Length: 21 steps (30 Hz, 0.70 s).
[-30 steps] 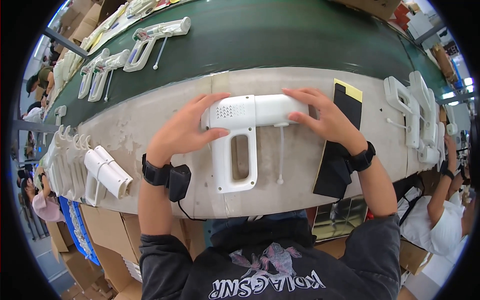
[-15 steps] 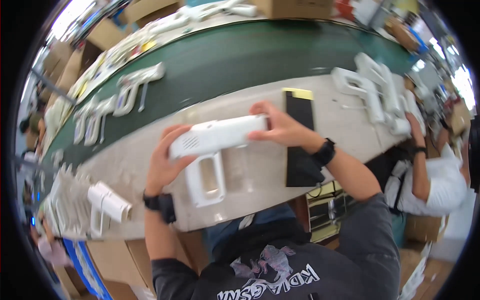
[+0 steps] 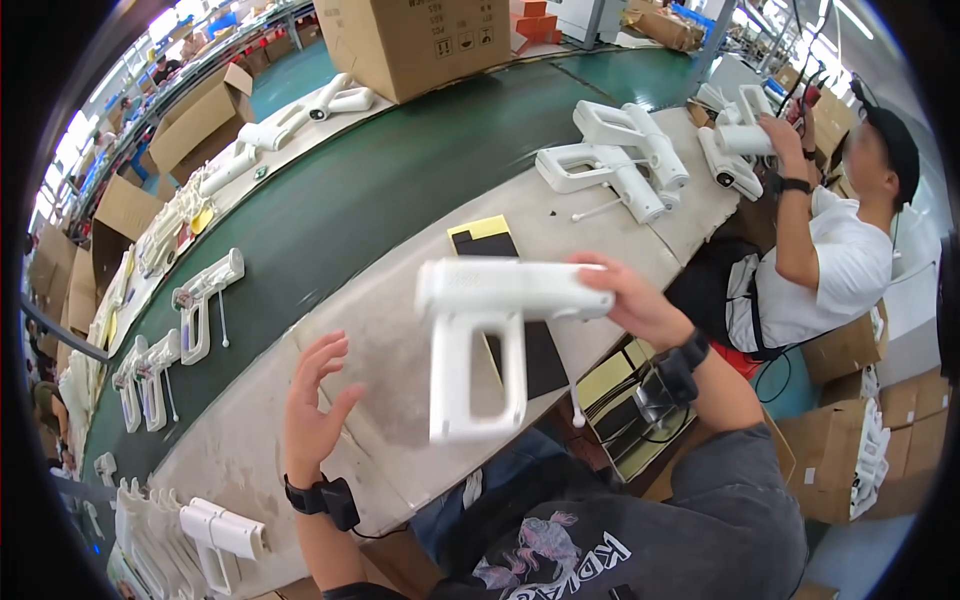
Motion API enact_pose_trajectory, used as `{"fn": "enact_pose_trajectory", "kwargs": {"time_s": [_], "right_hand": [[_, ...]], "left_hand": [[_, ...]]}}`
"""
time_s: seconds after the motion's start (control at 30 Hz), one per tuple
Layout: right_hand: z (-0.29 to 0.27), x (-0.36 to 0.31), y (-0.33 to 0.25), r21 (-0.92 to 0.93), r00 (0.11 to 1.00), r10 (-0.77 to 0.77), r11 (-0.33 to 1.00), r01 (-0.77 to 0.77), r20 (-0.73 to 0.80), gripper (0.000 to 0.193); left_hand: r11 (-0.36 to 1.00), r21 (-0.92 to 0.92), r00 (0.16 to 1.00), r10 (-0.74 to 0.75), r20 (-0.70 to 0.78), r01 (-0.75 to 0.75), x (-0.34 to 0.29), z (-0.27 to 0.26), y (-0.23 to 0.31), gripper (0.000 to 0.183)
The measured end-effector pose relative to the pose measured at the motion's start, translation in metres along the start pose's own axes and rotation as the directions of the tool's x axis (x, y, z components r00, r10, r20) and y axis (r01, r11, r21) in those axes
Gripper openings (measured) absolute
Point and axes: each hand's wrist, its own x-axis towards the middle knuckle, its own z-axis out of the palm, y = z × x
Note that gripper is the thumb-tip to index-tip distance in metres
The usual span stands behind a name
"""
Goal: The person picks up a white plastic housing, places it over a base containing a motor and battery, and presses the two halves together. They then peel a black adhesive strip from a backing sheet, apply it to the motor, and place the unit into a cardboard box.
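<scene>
In my right hand (image 3: 640, 305) is a white pistol-shaped device (image 3: 520, 290) with a loop handle, gripped at the end of its barrel. The handle hangs downward, and a thin white lead with a small rounded tip dangles below my hand. The device is slightly blurred and hovers over the bench, partly covering a black mat (image 3: 545, 372) with a yellow strip. My left hand (image 3: 318, 405) is raised to the left of the device, apart from it, fingers spread and holding nothing.
A green conveyor belt (image 3: 390, 170) runs behind the pale bench (image 3: 370, 290), bearing open-sided device halves (image 3: 205, 300) at left. Finished-looking devices (image 3: 610, 165) are piled at right, beside a co-worker (image 3: 835, 230) handling another. White shells (image 3: 220, 535) stand lower left; a large carton (image 3: 415, 45) stands beyond.
My left hand has let go of the device. My right hand keeps it and has turned its barrel, with the handle still downward. The view has swung toward the right.
</scene>
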Motion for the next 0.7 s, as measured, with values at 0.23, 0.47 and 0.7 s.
{"fn": "enact_pose_trajectory", "kwargs": {"time_s": [0.23,0.47,0.7], "right_hand": [[-0.097,-0.043,0.008,-0.008,0.886,-0.112,0.993,0.122,-0.449,0.043],[-0.130,-0.030,0.029,0.007,0.769,-0.093,0.992,0.126,-0.632,0.038],[-0.153,-0.004,0.037,-0.095,0.603,-0.258,0.952,0.289,-0.755,0.043]], "left_hand": [[0.979,-0.157,0.982,-0.147,-0.119,0.128,-0.014,0.003,-0.034,0.029],[0.945,-0.276,0.963,-0.223,-0.153,0.175,-0.019,0.007,-0.043,0.021],[0.949,-0.264,0.958,-0.224,-0.178,0.173,-0.028,0.003,-0.044,0.022]]}}
